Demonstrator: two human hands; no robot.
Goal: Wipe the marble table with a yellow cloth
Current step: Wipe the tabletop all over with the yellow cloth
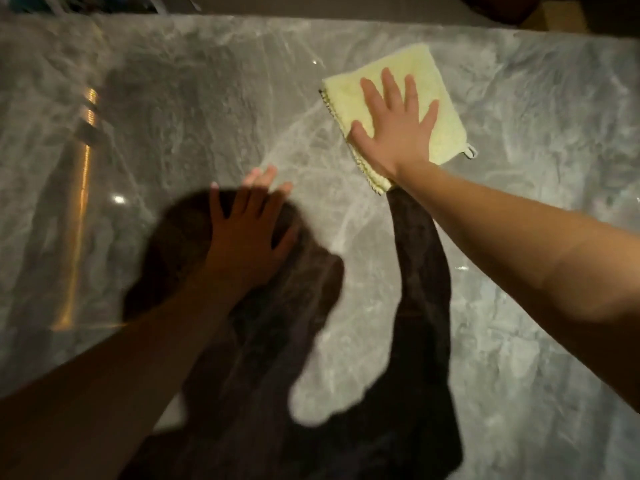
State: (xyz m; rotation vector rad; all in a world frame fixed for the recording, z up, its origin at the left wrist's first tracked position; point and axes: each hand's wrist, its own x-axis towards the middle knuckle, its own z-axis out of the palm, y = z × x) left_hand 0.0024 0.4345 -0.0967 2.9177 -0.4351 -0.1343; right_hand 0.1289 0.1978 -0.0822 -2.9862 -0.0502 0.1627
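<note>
A folded pale yellow cloth (pixel 349 95) lies flat on the grey marble table (pixel 194 109), toward the far right. My right hand (pixel 394 129) presses down on the cloth with fingers spread, covering its near half. A small white loop sticks out at the cloth's right corner. My left hand (pixel 249 230) rests flat on the bare marble nearer to me, left of the cloth, fingers spread and holding nothing. Both forearms reach in from the bottom of the view.
The table's far edge (pixel 311 19) runs along the top, with dark shapes beyond it. My shadow darkens the marble under both arms. An orange light reflection (pixel 79 216) streaks the left side of the glossy surface.
</note>
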